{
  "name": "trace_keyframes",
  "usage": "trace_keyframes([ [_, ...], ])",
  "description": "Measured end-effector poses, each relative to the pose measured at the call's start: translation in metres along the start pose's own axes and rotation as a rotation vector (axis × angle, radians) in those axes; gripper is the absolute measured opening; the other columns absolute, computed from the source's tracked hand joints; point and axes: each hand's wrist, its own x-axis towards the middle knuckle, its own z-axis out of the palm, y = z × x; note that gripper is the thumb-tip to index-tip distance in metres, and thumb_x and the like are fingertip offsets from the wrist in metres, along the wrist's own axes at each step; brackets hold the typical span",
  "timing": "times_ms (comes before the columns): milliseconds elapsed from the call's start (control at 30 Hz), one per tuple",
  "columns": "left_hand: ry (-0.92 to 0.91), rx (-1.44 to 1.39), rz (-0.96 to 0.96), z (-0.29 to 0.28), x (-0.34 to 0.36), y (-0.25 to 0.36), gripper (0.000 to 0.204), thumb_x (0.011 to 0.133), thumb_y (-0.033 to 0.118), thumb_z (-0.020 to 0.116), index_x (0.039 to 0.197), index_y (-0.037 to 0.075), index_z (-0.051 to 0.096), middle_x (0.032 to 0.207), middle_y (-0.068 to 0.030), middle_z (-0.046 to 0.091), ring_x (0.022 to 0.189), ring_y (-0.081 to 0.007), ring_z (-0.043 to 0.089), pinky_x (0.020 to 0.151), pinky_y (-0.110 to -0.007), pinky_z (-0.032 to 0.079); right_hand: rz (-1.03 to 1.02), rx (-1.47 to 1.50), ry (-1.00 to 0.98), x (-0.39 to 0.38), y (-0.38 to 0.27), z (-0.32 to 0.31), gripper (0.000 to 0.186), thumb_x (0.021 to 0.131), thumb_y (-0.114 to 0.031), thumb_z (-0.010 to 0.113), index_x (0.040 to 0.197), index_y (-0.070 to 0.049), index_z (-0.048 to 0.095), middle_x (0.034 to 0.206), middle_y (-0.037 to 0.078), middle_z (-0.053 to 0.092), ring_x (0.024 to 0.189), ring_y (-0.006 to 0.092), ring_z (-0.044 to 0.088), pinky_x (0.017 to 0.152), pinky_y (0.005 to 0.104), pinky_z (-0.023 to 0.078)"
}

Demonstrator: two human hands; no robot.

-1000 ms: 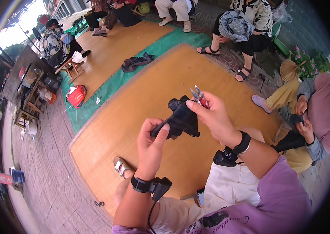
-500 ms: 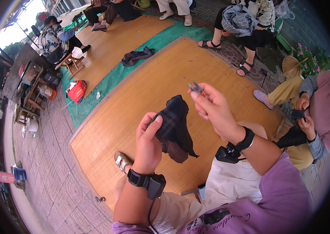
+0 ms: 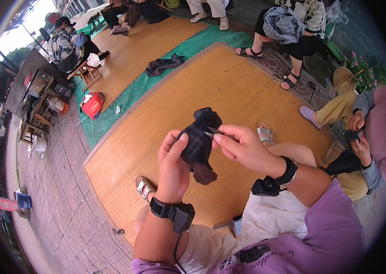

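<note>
Between the thumb and fingers of my left hand (image 3: pixel 174 157) is a dark piece of plaid cloth (image 3: pixel 197 146), navy on top with a brown part hanging below. My right hand (image 3: pixel 243 146) closes around a pair of small thread snips (image 3: pixel 213 133). Their pointed metal blades reach the cloth's right edge, slightly apart at the tips. Whether a thread lies between the blades is too small to tell. Both hands are held above the tan mat, in front of my body.
The tan mat (image 3: pixel 147 137) lies on paving with a green sheet (image 3: pixel 179 50) beyond it. A dark garment (image 3: pixel 164 65) and a red bag (image 3: pixel 92 106) rest on the sheet. At right, a seated person (image 3: pixel 362 132) handles dark cloth; others sit farther back. A round fan (image 3: pixel 346 80) stands nearby.
My right hand has come down and left, bringing the snips from above and beside the cloth onto its right edge. The cloth has turned slightly and bunched in my left hand.
</note>
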Motion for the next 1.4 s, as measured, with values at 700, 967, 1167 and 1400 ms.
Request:
trace_keyframes([
  [700, 0.007, 0.016, 0.016, 0.001, 0.001, -0.004, 0.008, 0.098, 0.016, 0.061, 0.098, 0.008, 0.059, 0.089, 0.0001, 0.067, 0.077, -0.0061, 0.063, 0.069, -0.022, 0.049, 0.019, -0.006, 0.02, 0.002, 0.003, 0.0, 0.024, 0.103, -0.018, 0.05, 0.087, -0.003, 0.059, 0.06, -0.006, 0.041, 0.054, 0.0022, 0.037, 0.048, 0.0225, 0.027],
  [967, -0.044, 0.028, -0.025, 0.004, -0.001, -0.004, 0.01, 0.098, 0.017, 0.061, 0.099, 0.007, 0.058, 0.089, -0.0017, 0.067, 0.079, -0.0083, 0.064, 0.071, -0.024, 0.051, -0.003, 0.104, 0.098, 0.003, 0.003, -0.001, 0.026, 0.104, -0.021, 0.05, 0.086, -0.004, 0.059, 0.062, -0.007, 0.04, 0.055, 0.0018, 0.035, 0.048, 0.0216, 0.027],
  [1167, -0.06, 0.022, 0.001, 0.002, -0.001, -0.006, 0.006, 0.1, 0.015, 0.057, 0.101, 0.009, 0.057, 0.095, -0.003, 0.069, 0.084, -0.0109, 0.066, 0.074, -0.027, 0.052, -0.035, 0.164, 0.133, 0.004, -0.003, -0.001, 0.027, 0.105, -0.021, 0.049, 0.087, -0.004, 0.06, 0.062, -0.008, 0.04, 0.055, 0.0014, 0.034, 0.049, 0.0205, 0.026],
  [1400, -0.087, 0.012, 0.028, 0.004, 0.0, -0.009, 0.006, 0.099, 0.013, 0.059, 0.1, 0.009, 0.056, 0.094, -0.0016, 0.068, 0.083, -0.0093, 0.065, 0.074, -0.026, 0.051, -0.029, 0.243, 0.177, 0.005, -0.007, -0.004, 0.026, 0.105, -0.022, 0.049, 0.089, -0.005, 0.06, 0.06, -0.008, 0.04, 0.054, 0.0017, 0.031, 0.049, 0.02, 0.024],
])
